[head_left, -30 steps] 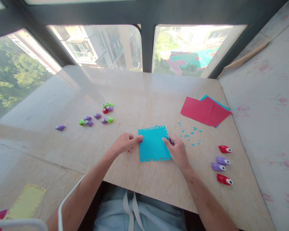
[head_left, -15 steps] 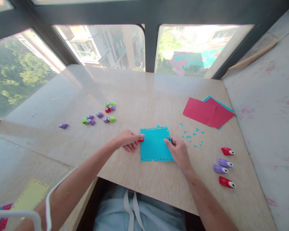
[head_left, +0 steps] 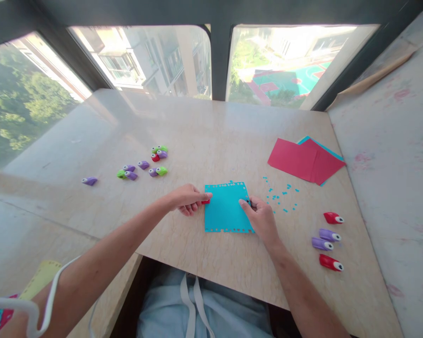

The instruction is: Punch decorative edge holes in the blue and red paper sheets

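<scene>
A square sheet of blue paper is held just over the table, with small holes along its top and bottom edges. At its left edge, my left hand is closed on a red craft punch, most of it hidden by the fingers, the thumb lying on top. My right hand pinches the sheet's right edge, thumb above and fingers beneath. Small blue paper cutouts lie scattered to the right of that hand.
Several purple, green and red punches stand at the left. More red and purple punches lie at the right, below red and blue paper sheets. A yellow punched sheet and a white cable are at lower left.
The view has shifted slightly, so the table appears a little higher. My left fingers have moved slightly around the red punch at the paper's left edge; the right hand's pinch looks the same.
</scene>
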Demonstrator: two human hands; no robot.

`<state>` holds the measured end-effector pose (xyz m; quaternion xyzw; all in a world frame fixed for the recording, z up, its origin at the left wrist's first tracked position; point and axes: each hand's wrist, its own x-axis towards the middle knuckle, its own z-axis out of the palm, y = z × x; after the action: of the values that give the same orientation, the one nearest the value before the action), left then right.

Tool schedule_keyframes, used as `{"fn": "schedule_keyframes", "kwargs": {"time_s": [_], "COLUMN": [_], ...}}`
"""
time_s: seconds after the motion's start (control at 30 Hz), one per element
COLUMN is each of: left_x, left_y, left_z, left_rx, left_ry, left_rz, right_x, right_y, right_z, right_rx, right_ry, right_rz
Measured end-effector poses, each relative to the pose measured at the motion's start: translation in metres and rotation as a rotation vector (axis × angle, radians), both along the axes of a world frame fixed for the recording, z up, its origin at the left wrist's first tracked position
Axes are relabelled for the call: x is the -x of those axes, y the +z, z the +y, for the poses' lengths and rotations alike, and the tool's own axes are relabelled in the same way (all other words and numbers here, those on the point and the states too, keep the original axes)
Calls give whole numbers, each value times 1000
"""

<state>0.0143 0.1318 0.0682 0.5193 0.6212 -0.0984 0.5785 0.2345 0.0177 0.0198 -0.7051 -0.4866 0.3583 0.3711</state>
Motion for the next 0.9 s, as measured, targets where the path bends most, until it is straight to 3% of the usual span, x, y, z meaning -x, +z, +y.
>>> {"fn": "schedule_keyframes", "kwargs": {"time_s": [0.23, 0.5, 0.9], "left_x": [-3, -3, -16], "left_y": [0, -15, 8], "left_z": [4, 5, -3], "left_rx": [-57, -89, -185], "left_ry": [-39, -89, -210], "left_rz": [-15, 14, 111], "right_x": [1, 2, 0], "right_y": [-1, 2, -3], "right_z": [0, 2, 1], "right_rx": [-10, -25, -38], "right_ry": [-15, -9, -13], "right_rz": [-7, -7, -56]}}
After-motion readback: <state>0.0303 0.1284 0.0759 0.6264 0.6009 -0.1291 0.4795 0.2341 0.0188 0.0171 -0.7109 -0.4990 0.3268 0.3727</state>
